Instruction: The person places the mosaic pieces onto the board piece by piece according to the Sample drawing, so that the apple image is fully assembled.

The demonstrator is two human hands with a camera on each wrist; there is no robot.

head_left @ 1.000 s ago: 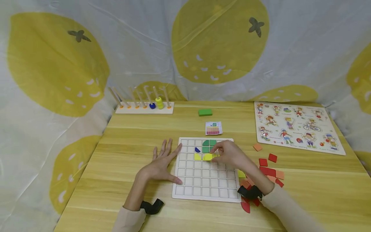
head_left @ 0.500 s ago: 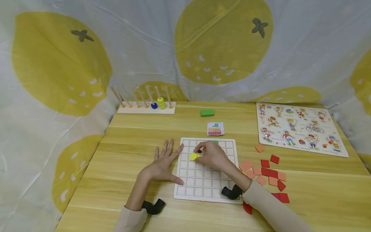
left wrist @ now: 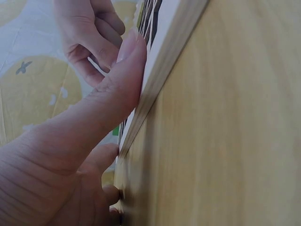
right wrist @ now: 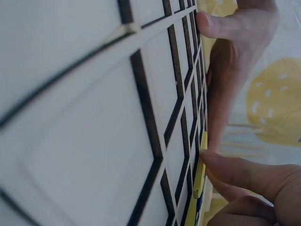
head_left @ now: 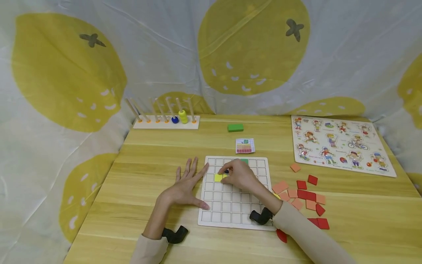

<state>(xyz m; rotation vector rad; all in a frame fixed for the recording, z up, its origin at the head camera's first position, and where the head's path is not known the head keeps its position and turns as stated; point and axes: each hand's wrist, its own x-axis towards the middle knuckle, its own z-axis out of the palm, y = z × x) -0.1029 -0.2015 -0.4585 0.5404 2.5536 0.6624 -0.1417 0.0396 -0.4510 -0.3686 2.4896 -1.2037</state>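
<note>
A white grid board (head_left: pixel 221 216) lies on the wooden table. My right hand (head_left: pixel 242 176) pinches a yellow square tile (head_left: pixel 218 178) at the board's upper left part. In the right wrist view the thumb touches this yellow tile (right wrist: pixel 200 172), which sits at the grid surface. Part of a dark blue piece (head_left: pixel 226 171) and a bit of a green tile (head_left: pixel 244 161) show beside the right hand, which hides the others there. Along the board's left edge rests my left hand (head_left: pixel 182 189), fingers spread; its thumb (left wrist: pixel 127 61) lies on the rim.
Loose red tiles (head_left: pixel 306 195) and orange tiles (head_left: pixel 280 187) lie right of the board. Behind it are a small pattern card (head_left: pixel 245 146) and a green block (head_left: pixel 235 128). A peg stand (head_left: pixel 165 125) is at back left, a picture puzzle board (head_left: pixel 343 145) at back right.
My right hand has moved left across the board with the yellow tile, from near the green tiles to a cell further left. The left hand stays at the board's edge.
</note>
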